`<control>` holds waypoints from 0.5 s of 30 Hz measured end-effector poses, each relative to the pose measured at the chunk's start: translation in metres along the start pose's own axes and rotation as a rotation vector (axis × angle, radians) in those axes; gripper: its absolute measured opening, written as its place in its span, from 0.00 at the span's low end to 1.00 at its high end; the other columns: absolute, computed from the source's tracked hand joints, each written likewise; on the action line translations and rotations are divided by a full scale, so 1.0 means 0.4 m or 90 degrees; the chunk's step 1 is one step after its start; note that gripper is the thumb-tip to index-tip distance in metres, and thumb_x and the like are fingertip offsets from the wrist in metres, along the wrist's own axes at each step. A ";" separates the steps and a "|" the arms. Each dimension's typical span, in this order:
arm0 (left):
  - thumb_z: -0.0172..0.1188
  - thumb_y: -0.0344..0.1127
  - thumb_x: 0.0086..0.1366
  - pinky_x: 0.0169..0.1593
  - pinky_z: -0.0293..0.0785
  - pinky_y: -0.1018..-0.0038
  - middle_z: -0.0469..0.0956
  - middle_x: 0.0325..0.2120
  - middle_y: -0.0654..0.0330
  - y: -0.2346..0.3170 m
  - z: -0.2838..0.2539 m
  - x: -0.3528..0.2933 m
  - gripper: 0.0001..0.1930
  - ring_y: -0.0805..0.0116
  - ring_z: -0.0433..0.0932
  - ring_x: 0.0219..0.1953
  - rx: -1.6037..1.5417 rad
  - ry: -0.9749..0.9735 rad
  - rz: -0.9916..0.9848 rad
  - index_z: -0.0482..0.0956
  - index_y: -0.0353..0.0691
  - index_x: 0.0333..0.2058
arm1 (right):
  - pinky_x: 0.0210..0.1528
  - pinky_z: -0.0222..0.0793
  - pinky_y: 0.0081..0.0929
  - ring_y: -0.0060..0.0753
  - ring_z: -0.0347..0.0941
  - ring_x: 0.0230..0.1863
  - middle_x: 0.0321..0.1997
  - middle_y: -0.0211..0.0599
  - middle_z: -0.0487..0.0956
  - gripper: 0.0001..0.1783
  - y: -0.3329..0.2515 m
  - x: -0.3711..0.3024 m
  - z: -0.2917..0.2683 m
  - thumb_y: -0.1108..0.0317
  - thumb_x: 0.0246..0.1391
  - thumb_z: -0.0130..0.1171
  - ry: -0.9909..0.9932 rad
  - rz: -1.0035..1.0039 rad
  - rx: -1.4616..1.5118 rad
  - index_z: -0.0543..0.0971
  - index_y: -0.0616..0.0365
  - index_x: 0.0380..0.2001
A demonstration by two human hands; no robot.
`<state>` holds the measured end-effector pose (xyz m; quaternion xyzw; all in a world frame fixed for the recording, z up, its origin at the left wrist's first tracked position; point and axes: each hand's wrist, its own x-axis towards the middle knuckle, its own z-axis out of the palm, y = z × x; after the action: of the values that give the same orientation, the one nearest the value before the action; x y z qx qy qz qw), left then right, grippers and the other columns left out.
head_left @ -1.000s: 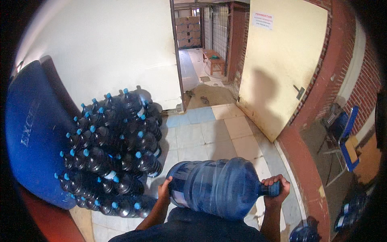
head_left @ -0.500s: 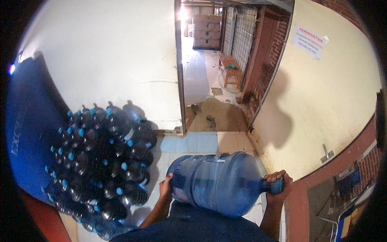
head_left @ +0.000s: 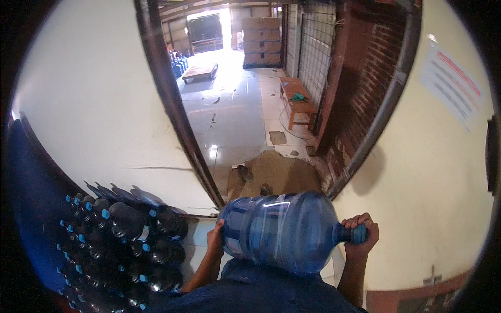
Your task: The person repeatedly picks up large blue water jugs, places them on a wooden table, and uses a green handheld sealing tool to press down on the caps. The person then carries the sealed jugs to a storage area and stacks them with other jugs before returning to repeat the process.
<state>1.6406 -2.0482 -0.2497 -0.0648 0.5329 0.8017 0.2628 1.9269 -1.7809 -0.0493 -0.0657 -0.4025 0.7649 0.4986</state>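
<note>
Head view: a large blue water jug (head_left: 284, 232) is carried sideways, its base cupped by the left hand (head_left: 214, 241), its neck clamped in the right hand (head_left: 360, 237) grip.

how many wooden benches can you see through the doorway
1. The brown wooden bench stands along the right side of the tiled corridor, beside the metal grille, with a green cloth on it. Others may be hidden behind the door frame.
</note>
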 end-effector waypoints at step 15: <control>0.67 0.53 0.56 0.48 0.72 0.67 0.79 0.42 0.54 0.411 0.598 1.031 0.32 0.60 0.78 0.43 -0.065 0.162 0.058 0.77 0.27 0.47 | 0.45 0.69 0.42 0.38 0.71 0.30 0.23 0.37 0.72 0.12 0.532 1.397 0.266 0.58 0.54 0.53 -0.084 0.154 -0.027 0.70 0.55 0.27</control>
<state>1.2501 -1.7387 -0.1720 -0.1550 0.5228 0.8241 0.1531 1.4462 -1.4216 0.0448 -0.0739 -0.4398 0.8135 0.3734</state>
